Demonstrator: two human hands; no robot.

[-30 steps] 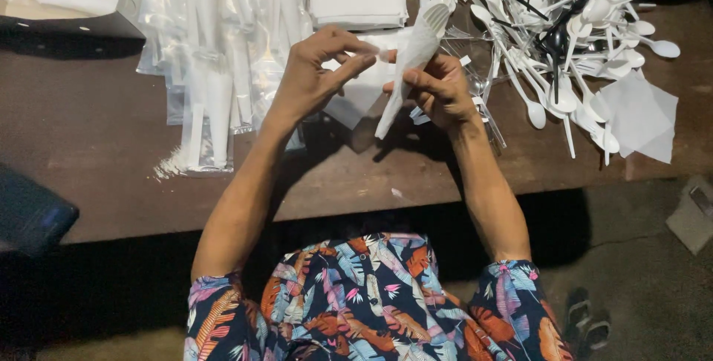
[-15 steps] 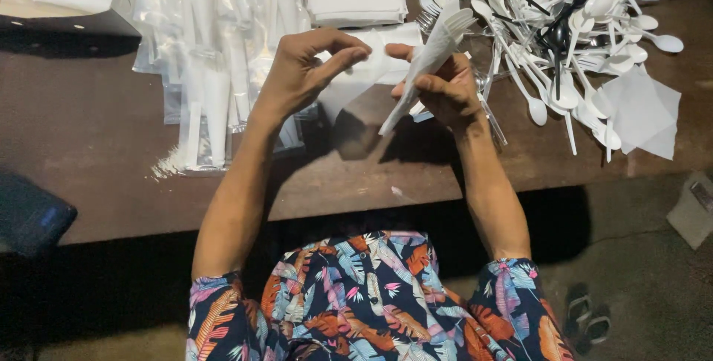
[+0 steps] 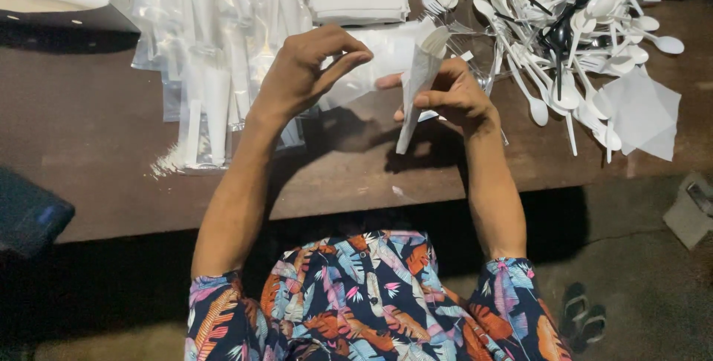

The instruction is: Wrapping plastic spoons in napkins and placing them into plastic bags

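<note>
Head view: the right hand (image 3: 453, 93) grips a white packet (image 3: 417, 82) tilted above the desk (image 3: 96, 175) near its front edge. The left hand (image 3: 308, 71) pinches thumb to forefinger just beside it. Loose spoons (image 3: 587, 41) crowd the far right corner; bagged sets (image 3: 215, 41) lie far left.
</note>
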